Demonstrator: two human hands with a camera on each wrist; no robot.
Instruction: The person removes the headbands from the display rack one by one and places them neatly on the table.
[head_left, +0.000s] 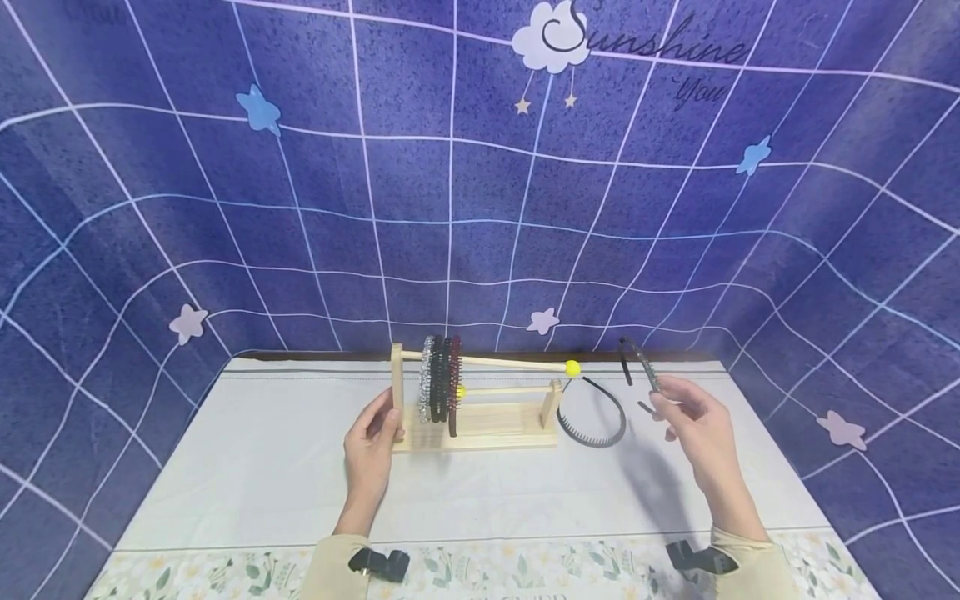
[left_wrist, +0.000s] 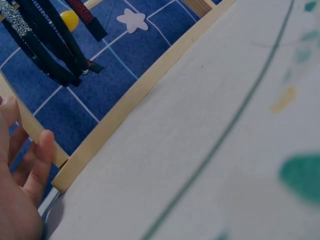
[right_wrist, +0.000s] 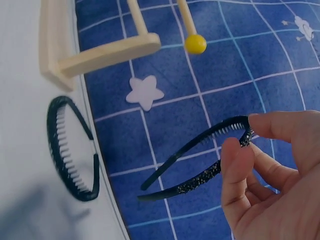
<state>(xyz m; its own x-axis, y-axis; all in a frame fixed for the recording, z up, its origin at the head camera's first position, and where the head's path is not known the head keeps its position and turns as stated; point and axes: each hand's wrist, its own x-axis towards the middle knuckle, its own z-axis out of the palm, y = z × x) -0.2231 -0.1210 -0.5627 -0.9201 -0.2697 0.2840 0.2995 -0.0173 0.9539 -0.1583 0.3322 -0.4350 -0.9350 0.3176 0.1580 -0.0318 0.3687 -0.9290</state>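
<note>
My left hand (head_left: 372,433) grips the left upright of a wooden headband stand (head_left: 510,425), thumb in front and fingers behind. Several headbands (head_left: 440,379), silver, black and dark red, hang side by side on the stand's upper rod near that upright. My right hand (head_left: 693,417) pinches a black headband with sparkling stones (right_wrist: 200,177) between thumb and fingers, its two ends pointing away from the palm. It is held up to the right of the stand. Between the stand and this hand, a plain black toothed headband (head_left: 592,440) lies on the table.
The stand's upper rod ends in a yellow ball (head_left: 573,368) that points right. A shorter lower rod comes from the right post (head_left: 551,405). The white-clothed table (head_left: 247,467) meets a blue gridded curtain (head_left: 480,250) behind and at both sides.
</note>
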